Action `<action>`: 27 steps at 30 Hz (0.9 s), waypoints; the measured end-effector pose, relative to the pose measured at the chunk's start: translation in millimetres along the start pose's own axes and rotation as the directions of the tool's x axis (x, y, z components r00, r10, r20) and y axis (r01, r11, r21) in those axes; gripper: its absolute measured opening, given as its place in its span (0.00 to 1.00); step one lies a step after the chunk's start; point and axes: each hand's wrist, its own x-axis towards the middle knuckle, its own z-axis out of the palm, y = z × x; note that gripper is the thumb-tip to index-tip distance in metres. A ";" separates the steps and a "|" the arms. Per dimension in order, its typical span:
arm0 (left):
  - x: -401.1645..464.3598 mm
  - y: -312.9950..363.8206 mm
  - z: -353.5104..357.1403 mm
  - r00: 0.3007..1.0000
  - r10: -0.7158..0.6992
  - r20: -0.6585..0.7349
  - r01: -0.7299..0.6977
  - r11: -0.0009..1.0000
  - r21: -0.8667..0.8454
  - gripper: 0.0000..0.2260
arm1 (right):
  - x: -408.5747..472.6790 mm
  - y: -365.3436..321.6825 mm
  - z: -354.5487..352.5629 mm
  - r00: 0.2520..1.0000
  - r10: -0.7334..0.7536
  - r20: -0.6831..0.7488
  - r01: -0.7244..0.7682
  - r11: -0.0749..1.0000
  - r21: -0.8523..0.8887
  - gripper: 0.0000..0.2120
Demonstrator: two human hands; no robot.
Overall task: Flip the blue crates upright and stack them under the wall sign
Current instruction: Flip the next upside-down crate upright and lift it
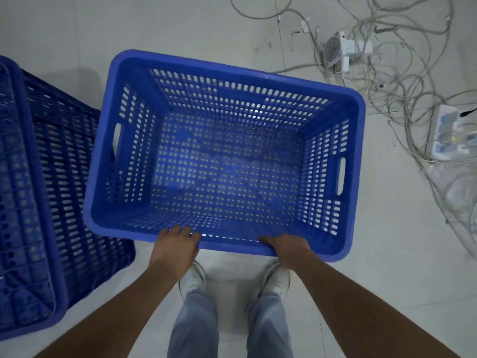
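A blue perforated crate [232,71] is upright with its open top facing me, above the pale floor in front of my feet. My left hand [175,245] grips its near rim left of centre. My right hand [287,248] grips the same rim right of centre, fingers curled over the edge. The crate is empty, with handle slots in both short walls. A second blue crate [38,192] is at the left, upside down or tipped, its ribbed underside and wall showing; part of it is cut off by the frame edge. No wall sign is in view.
A tangle of pale cables [402,81] covers the floor at the right and upper right, with a white power adapter [340,51] and a power strip [451,133] among them. My white shoes [277,276] stand just behind the held crate.
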 end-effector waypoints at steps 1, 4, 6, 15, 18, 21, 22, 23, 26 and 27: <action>-1.5 4.0 2.6 1.000 -0.002 0.011 0.002 1.000 -0.009 0.18 | 0.3 2.5 -1.5 1.000 0.002 0.001 -0.002 1.000 -0.019 0.25; -5.9 12.7 11.2 0.999 -0.018 0.029 0.019 0.998 -0.054 0.18 | 2.6 6.3 -5.5 1.000 0.010 0.007 -0.010 0.998 -0.058 0.26; -8.3 16.1 16.5 0.999 -0.023 0.031 0.025 0.996 -0.081 0.18 | 4.1 7.5 -7.4 1.000 0.004 -0.003 -0.004 0.997 -0.078 0.26; -23.5 30.4 34.8 0.993 0.006 0.117 0.001 0.998 -0.061 0.16 | 0.1 0.4 1.8 0.999 -0.015 0.039 0.021 0.987 -0.161 0.27; -29.5 32.2 40.2 0.989 0.022 0.144 -0.016 0.999 -0.041 0.15 | -3.5 -2.8 13.4 0.998 -0.023 0.053 0.032 0.986 -0.165 0.26; -34.9 33.2 45.0 0.983 0.026 0.182 -0.020 0.999 -0.033 0.15 | -6.9 -5.6 26.2 0.997 -0.040 0.059 0.049 0.984 -0.172 0.25; -36.4 33.5 46.4 0.981 0.025 0.193 -0.019 0.999 -0.031 0.15 | -8.1 -6.3 30.3 0.998 -0.046 0.049 0.054 0.984 -0.169 0.25; -37.6 33.6 47.5 0.980 0.026 0.199 -0.020 0.999 -0.033 0.15 | -9.1 -6.6 34.2 0.998 -0.050 0.038 0.055 0.985 -0.166 0.26; -40.2 31.0 50.8 0.977 0.044 0.207 -0.028 0.997 -0.077 0.17 | -11.3 -5.5 39.8 0.999 -0.037 0.038 0.042 0.987 -0.154 0.29; -41.0 28.9 50.8 0.976 0.051 0.212 -0.028 0.994 -0.110 0.18 | -11.4 -4.6 39.1 0.998 -0.036 0.046 0.042 0.988 -0.148 0.29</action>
